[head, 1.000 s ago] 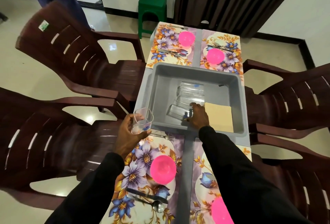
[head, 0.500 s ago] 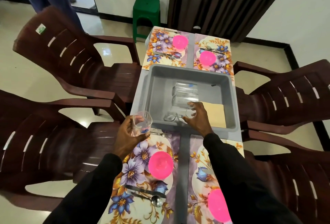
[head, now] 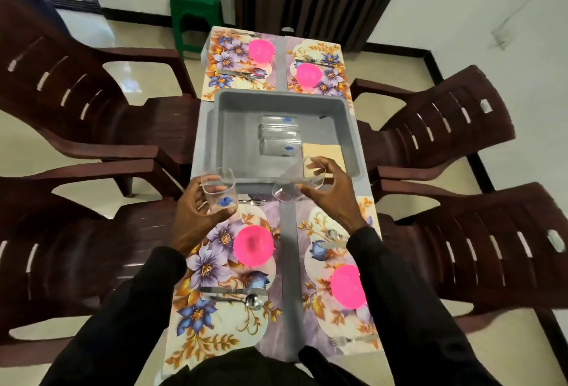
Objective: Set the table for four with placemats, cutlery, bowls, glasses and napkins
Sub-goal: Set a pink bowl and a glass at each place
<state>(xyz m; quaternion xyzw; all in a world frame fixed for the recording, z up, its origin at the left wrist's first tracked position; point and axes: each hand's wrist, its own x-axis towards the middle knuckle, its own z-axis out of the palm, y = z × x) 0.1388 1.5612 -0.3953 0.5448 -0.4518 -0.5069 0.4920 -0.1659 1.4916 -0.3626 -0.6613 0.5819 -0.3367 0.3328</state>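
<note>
Head view. Grips a clear glass [head: 219, 190] upright in the left hand [head: 193, 219], at 9 o'clock from the frame's middle, fingers [head: 227, 212] clamped round its wall, just beside the near-left corner of the grey tub [head: 221, 139]. Cannot tell whether this glass touches anything below it.

Holds a second glass [head: 299, 182] in the right hand [head: 333, 201], at 3 o'clock from the first, fingers curled round it. Tilts it with the mouth toward 2 o'clock and the base toward 8 o'clock, over the tub's near rim.

Shows two more glasses [head: 278, 136] lying on their sides, touching, in the middle of the tub, and a tan napkin stack [head: 322, 152] flat just at 3 o'clock of them.

Shows four floral mats on the tabletop [head: 287, 278]: near-left placemat [head: 199, 324] and near-right placemat [head: 319, 225] at 6 o'clock of the tub, far-left placemat [head: 227, 56] and far-right placemat [head: 332, 78] at 12 o'clock. Shows one pink bowl on each: near-left bowl [head: 253, 245], near-right bowl [head: 347, 285], far-left bowl [head: 261, 51], far-right bowl [head: 309, 75].

Shows a knife [head: 227, 290] and spoon [head: 253, 301] side by side at 6 o'clock of the near-left bowl, and a fork [head: 256, 201] at 12 o'clock of it, just beside the tub.

Shows brown chairs [head: 92, 115] in pairs at 9 and 3 o'clock, and a green stool [head: 195, 7] at 12 o'clock past the tabletop's far end.
</note>
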